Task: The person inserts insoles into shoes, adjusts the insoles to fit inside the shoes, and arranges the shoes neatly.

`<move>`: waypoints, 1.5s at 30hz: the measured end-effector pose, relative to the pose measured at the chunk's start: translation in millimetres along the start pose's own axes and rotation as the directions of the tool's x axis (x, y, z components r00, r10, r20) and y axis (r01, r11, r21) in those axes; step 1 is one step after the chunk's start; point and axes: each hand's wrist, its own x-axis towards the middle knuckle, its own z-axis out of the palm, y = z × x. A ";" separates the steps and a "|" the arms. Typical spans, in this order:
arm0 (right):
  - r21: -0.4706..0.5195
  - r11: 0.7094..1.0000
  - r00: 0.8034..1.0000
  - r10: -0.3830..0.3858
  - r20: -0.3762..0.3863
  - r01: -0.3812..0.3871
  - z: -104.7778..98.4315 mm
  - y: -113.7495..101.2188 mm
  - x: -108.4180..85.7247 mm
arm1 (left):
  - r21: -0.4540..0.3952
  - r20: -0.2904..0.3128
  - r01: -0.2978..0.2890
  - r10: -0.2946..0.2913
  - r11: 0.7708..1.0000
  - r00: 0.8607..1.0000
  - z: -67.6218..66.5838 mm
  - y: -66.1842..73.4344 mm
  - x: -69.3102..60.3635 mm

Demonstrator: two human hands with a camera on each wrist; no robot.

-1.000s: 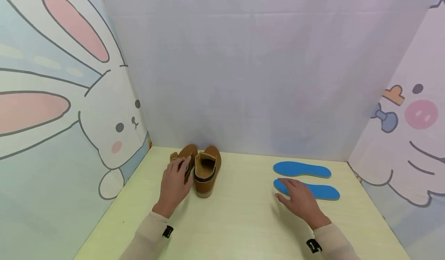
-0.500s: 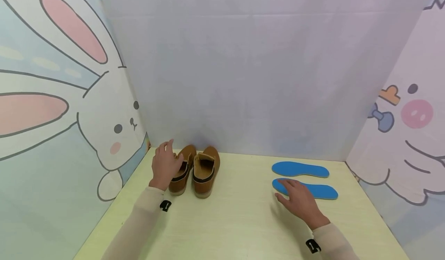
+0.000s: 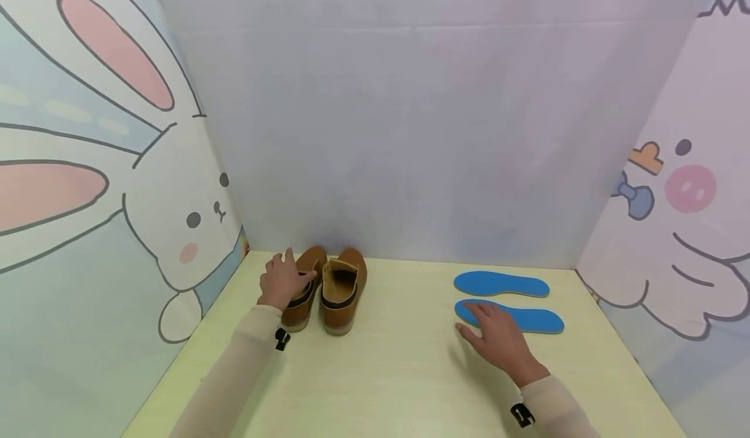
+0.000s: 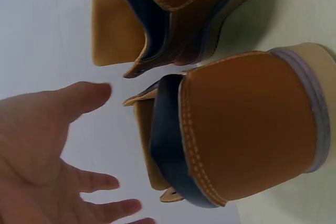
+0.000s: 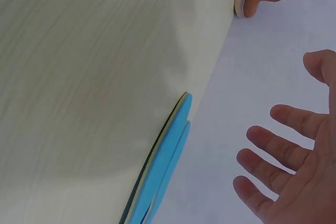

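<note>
Two brown shoes stand side by side on the table, heels towards me: the left shoe [image 3: 297,313] and the right shoe [image 3: 341,298]. Over the left shoe's opening hovers my left hand [image 3: 282,283], fingers spread, hiding part of it. In the left wrist view, a gap separates the hand [image 4: 47,145] from the shoe with the tan heel [image 4: 247,124] and dark collar. Two blue insoles lie flat at the right, a far insole [image 3: 500,284] and a near insole [image 3: 539,321]. My right hand [image 3: 500,343] hangs above the near insole's left part, fingers apart, holding nothing.
A pale wooden table [image 3: 387,373] carries everything. A plain whitish cloth [image 3: 410,138] closes off the back. Side panels show a rabbit drawing [image 3: 176,217] at the left and a pig-like drawing [image 3: 685,230] at the right. A small black clip [image 3: 282,339] sits on the left sleeve.
My left hand has drawn back left from the left shoe's upper, baring its heel, then shifted slightly down and right over its opening. The right hand holds its place above the near insole.
</note>
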 end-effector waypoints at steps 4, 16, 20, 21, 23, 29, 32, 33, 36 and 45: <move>0.012 1.000 1.000 0.010 0.014 -0.010 -1.1 -2.1 -0.9 | 0.004 0.070 0.021 -0.021 1.000 0.997 7.3 -0.1 -0.6; -0.043 0.998 0.999 -0.043 0.012 0.043 18.7 -11.5 -2.4 | -0.063 0.143 0.069 -0.059 0.996 0.988 17.9 -4.5 1.7; -0.047 0.997 0.998 -0.057 0.030 0.058 25.0 -21.6 -2.2 | -0.076 0.143 0.061 -0.049 0.995 0.989 23.0 -4.6 2.5; -0.046 0.997 0.998 -0.056 0.030 0.057 25.6 -23.6 -1.7 | -0.080 0.142 0.061 -0.049 0.995 0.989 24.5 -4.8 2.5; -0.039 0.998 0.998 -0.054 0.028 0.055 25.4 -27.3 -0.4 | -0.094 0.145 0.066 -0.052 0.993 0.988 27.4 -5.9 1.8; -0.021 0.998 0.998 -0.062 0.031 0.063 21.7 -33.3 2.4 | -0.129 0.157 0.099 -0.079 0.987 0.985 32.9 -11.5 -0.2; -0.023 0.998 0.998 -0.061 0.033 0.062 21.0 -33.8 2.4 | -0.124 0.150 0.098 -0.079 0.988 0.985 33.4 -13.7 -0.1; -0.025 0.998 0.998 -0.061 0.033 0.062 21.0 -33.7 2.4 | -0.117 0.150 0.094 -0.076 0.989 0.986 33.2 -14.3 0.1; -0.029 0.998 0.998 -0.063 0.029 0.064 20.8 -33.3 2.5 | -0.104 0.148 0.088 -0.072 0.991 0.986 32.1 -16.6 0.9; -0.032 0.997 0.997 -0.075 0.018 0.075 18.7 -34.1 1.7 | -0.115 0.063 0.067 -0.060 0.991 0.996 32.5 -28.9 -1.7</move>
